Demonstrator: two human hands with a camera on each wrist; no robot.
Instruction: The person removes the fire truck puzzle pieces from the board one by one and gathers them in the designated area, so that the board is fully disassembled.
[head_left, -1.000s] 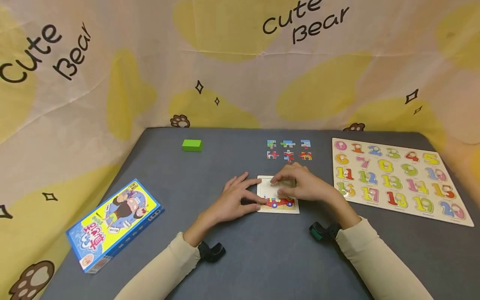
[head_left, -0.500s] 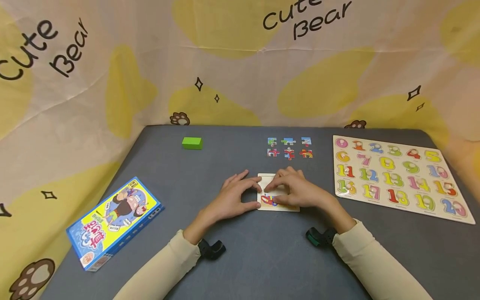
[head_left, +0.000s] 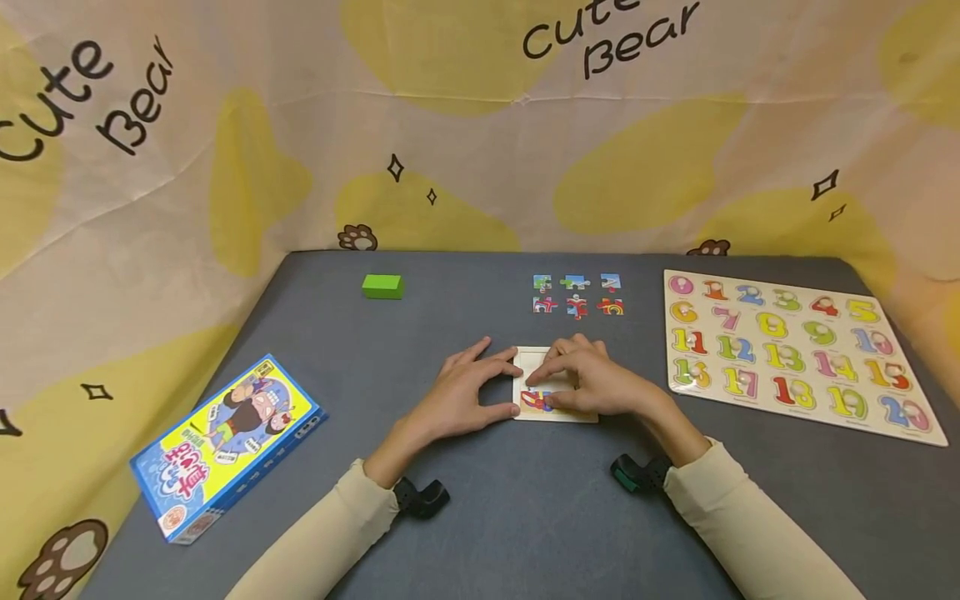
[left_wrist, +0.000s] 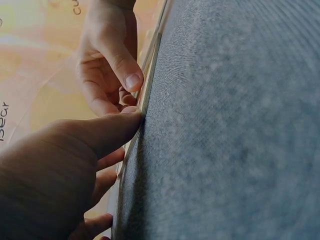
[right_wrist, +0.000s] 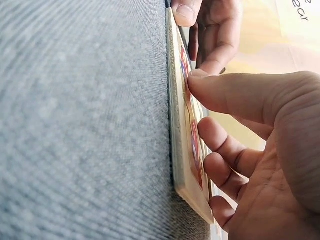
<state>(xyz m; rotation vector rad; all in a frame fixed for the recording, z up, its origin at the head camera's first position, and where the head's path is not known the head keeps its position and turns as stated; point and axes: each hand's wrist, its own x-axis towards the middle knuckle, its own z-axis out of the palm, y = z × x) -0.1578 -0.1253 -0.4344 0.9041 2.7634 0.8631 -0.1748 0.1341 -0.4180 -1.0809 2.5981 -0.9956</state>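
Observation:
A small wooden jigsaw tray [head_left: 532,360] lies on the table in front of me, part of a red vehicle picture showing along its near side. My left hand [head_left: 461,400] rests at the tray's left edge, thumb tip at the near corner and forefinger higher up. Over the tray, my right hand [head_left: 596,379] pinches a jigsaw piece [head_left: 533,402] at the lower left between thumb and forefinger. In the right wrist view the right thumb [right_wrist: 235,92] presses on the picture, other fingers bent close over the tray. The right palm hides the tray's right part.
Several loose jigsaw pieces [head_left: 576,283] lie in two rows beyond the tray. A number board [head_left: 806,358] is at the right, a green block [head_left: 382,287] at the back left. A blue and yellow box [head_left: 228,450] lies at the left.
My right hand has moved left and down across the tray, its fingertips closing on the lower left piece. The left thumb has slid off the picture to the tray's edge.

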